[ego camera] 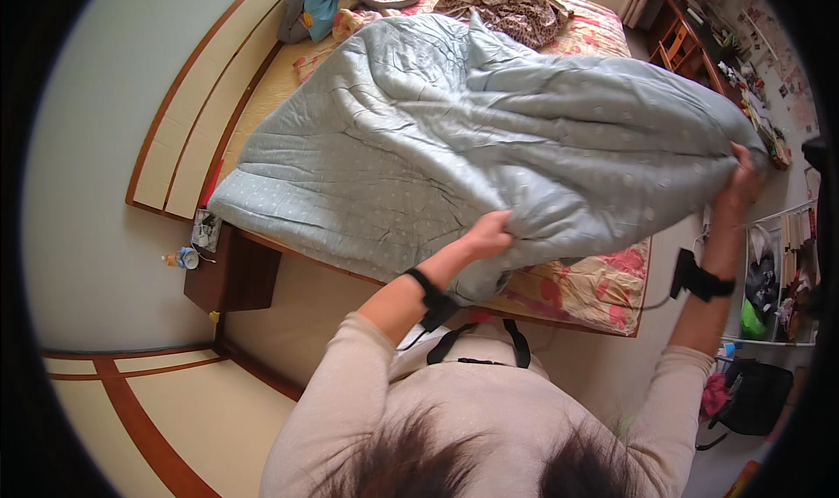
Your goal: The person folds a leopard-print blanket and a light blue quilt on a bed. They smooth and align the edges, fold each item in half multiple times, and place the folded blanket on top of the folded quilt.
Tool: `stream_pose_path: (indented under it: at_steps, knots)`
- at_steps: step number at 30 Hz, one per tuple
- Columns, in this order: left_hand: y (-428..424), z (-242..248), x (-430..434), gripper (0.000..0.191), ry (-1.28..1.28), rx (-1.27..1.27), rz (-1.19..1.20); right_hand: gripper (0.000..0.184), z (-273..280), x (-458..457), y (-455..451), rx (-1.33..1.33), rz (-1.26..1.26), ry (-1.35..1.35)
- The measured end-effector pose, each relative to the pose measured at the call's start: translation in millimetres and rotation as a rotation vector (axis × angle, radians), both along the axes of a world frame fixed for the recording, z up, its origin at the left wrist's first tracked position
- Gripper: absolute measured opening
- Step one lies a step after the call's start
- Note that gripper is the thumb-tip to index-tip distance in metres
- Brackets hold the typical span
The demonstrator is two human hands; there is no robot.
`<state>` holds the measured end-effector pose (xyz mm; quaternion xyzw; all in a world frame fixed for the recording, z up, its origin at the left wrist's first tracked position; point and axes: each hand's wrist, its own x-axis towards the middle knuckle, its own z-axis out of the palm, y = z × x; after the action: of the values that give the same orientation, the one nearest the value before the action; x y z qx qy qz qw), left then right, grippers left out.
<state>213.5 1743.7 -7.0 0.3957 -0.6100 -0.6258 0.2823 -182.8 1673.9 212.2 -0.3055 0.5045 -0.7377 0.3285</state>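
Observation:
A pale grey-blue quilt (406, 144) with small light dots lies rumpled over a bed. My left hand (490, 234) grips a bunched fold of it near the bed's front side. Out to the right, my right hand (741, 177) holds the quilt's edge, stretched and lifted clear of the bed. Beneath the raised part shows a yellow bed sheet (590, 285) with a red floral pattern. The quilt's left corner reaches the headboard end. Fingers of both hands are partly hidden in the cloth.
The cream headboard (196, 111) stands left, with a dark brown nightstand (233, 272) beside it, bearing a small blue clock (189, 258). A leopard-print cloth (505, 10) and piled clothes (321, 10) lie at the bed's far side. At right are a shelf rack (780, 275) and a black chair (754, 393).

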Motion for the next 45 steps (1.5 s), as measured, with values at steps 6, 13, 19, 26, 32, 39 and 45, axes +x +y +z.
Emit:
stream_pose_path:
  at_steps: [6, 13, 19, 26, 32, 39, 45]
  knots:
    - [22, -35, -92, 0.035, -0.065, 0.161, -0.397, 0.028, 13, -50, 24, -0.055, -0.061, 0.032]
    - [3, -89, -25, 0.072, -0.36, 0.26, -0.445, 0.029, -141, -19, -61, 0.298, -0.073, 0.113]
    - [22, -108, 107, 0.061, -0.431, 0.663, 0.049, 0.026, -195, 36, -87, 0.383, -0.089, 0.089]
    - [57, -129, 177, 0.059, -0.603, 0.782, 0.259, 0.026, -76, 39, -121, 0.07, 0.27, -0.256]
    - [55, -157, 204, 0.055, -0.621, 0.537, 0.29, 0.047, -163, 9, -136, 0.236, 0.067, 0.568]
    - [47, -191, 270, 0.048, -0.604, 0.445, 0.274, 0.056, -287, 87, -82, 1.291, 0.153, 1.372]
    - [43, -227, 372, 0.046, -0.656, 0.574, 0.321, 0.041, -278, 292, -55, 0.618, 0.482, 1.482]
